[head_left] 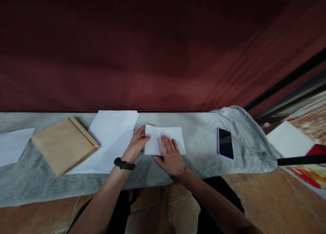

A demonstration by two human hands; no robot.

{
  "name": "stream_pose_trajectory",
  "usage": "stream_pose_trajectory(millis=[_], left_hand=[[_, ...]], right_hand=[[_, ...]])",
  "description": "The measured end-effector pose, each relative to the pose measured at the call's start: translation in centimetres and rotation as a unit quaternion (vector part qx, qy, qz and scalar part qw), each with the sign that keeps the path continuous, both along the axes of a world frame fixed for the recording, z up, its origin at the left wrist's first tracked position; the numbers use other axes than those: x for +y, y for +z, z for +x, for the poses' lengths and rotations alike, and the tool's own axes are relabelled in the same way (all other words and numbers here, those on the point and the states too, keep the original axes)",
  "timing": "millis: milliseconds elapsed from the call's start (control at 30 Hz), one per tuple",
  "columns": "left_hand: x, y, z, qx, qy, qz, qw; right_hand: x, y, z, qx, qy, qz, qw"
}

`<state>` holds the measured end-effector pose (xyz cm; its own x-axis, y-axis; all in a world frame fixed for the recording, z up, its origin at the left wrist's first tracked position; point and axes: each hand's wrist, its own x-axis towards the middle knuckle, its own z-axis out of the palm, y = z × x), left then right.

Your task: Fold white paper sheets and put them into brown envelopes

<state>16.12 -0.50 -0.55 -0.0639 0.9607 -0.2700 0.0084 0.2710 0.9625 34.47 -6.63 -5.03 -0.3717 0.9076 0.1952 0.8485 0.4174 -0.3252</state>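
Observation:
A white sheet of paper (154, 140), seemingly folded, lies on the grey cloth (201, 139) in front of me. My left hand (137, 143), with a black band on its wrist, pinches the paper's left edge between thumb and fingers, and that edge is slightly raised. Flat on the middle of the paper rests my right hand (171, 156), its fingers stretched out and pressing the sheet. Part of the sheet is hidden beneath those fingers.
To the left, brown envelopes (65, 145) overlap large white sheets (115, 132). Another white sheet (14, 144) lies at the far left. A phone (225, 143) is on the right. Behind the cloth rises a dark red fabric (163, 57). Tiled floor (155, 213) shows below.

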Motion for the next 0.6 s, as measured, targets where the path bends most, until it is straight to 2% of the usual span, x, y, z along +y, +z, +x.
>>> stream_pose_trajectory(millis=[100, 167, 233, 300, 367, 400, 533, 600], left_hand=[[0.1, 1.5, 0.6, -0.087, 0.005, -0.006, 0.996], [0.2, 2.2, 1.0, -0.16, -0.003, -0.003, 0.987], [0.2, 2.4, 1.6, -0.206, -0.009, -0.013, 0.978], [-0.1, 2.1, 2.6, -0.206, -0.027, -0.037, 0.977], [-0.6, 1.6, 3.8, -0.197, -0.06, -0.048, 0.977], [-0.9, 1.3, 4.3, -0.199, -0.078, -0.047, 0.976], [-1.3, 0.4, 4.5, -0.18, -0.089, -0.023, 0.979], [-1.1, 0.3, 3.4, -0.142, -0.092, -0.022, 0.985]], right_hand=[[1.2, 1.9, 0.5, 0.053, 0.009, 0.004, 0.999], [2.3, 3.5, 1.1, 0.167, 0.008, -0.004, 0.986], [3.2, 4.8, 1.7, 0.329, -0.038, -0.013, 0.943], [4.0, 5.4, 1.9, 0.47, -0.107, -0.019, 0.876], [4.4, 5.1, 1.8, 0.551, -0.15, -0.032, 0.82], [4.4, 4.7, 1.6, 0.568, -0.156, -0.041, 0.807], [4.1, 2.7, 1.7, 0.555, -0.185, -0.087, 0.806], [3.9, 2.0, 2.9, 0.579, -0.224, -0.118, 0.775]])
